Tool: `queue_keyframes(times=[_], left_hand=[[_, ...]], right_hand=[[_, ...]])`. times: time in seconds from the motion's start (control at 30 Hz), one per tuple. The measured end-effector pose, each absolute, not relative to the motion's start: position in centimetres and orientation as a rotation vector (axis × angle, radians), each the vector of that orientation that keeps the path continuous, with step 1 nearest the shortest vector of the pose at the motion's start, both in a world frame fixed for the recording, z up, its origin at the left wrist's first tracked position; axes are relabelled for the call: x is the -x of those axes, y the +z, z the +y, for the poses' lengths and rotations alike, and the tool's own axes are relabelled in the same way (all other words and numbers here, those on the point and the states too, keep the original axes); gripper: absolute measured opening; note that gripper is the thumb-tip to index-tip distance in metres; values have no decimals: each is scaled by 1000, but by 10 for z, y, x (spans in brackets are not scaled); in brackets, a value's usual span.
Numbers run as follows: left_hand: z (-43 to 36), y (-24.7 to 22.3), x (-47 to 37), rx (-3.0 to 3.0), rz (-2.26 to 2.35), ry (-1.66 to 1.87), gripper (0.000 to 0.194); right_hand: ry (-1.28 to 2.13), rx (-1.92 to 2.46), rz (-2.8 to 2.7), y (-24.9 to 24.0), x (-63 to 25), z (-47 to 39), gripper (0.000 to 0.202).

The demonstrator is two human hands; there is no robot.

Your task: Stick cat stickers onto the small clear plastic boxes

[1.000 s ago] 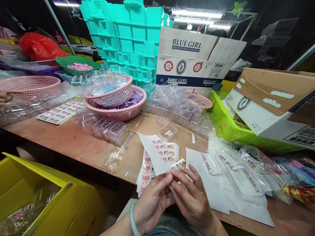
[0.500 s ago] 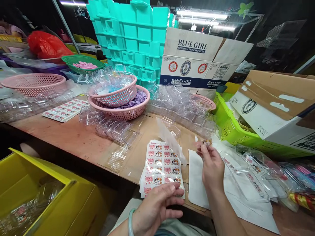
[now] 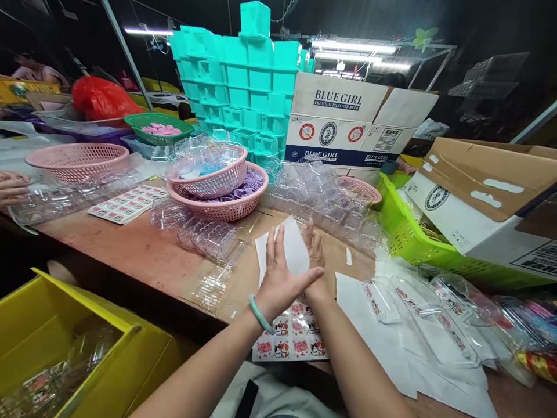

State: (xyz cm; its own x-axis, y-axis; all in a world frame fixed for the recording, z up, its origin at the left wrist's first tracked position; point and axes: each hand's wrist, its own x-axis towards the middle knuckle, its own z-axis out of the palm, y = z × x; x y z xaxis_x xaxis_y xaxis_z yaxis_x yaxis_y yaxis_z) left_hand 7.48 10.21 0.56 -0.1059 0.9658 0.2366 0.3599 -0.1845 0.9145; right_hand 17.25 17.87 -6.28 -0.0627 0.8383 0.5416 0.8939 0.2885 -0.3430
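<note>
Head view: sticker sheet (image 3: 289,349) flat at table edge, within easy reach. Left hand (image 3: 278,281) above, wide open, thumb out, apparently holding nothing. Right hand (image 3: 317,261) beside, fingers raised; grip on white liner (image 3: 296,248) can't be told. Beyond, clear shells (image 3: 213,235) nested, likely saving room. Pink baskets (image 3: 228,210) stacked, likely same reason. Teal crates (image 3: 237,76) piled behind.

Forearms (image 3: 211,363) extended forward; left hand (image 3: 281,276) open, thumb spread; right hand (image 3: 316,255) beside, fingers extended.
</note>
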Motion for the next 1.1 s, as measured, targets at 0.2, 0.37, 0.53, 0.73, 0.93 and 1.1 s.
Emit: queue_keyframes(times=[0.2,0.37,0.53,0.73,0.93,1.1], left_hand=[[104,-13,-84,-1053,1288,1403,92],[100,11,-84,-705,911,1618,58],[64,-16,-65,-411,985,1505,55],[32,-37,-61,-709,1334,1641,63],[47,7,-59,-918,998,1271,47],[69,7,-55,-663,795,981,44]], right_hand=[[-419,1303,-1834,-43,-154,182,88],[-427,1197,-1716,10,-183,184,83],[-175,1191,-1461,14,-232,175,77],[87,1146,-1393,-13,-233,144,79],[-114,885,-1779,-12,-219,111,58],[-66,679,-2055,-18,-226,96,68]])
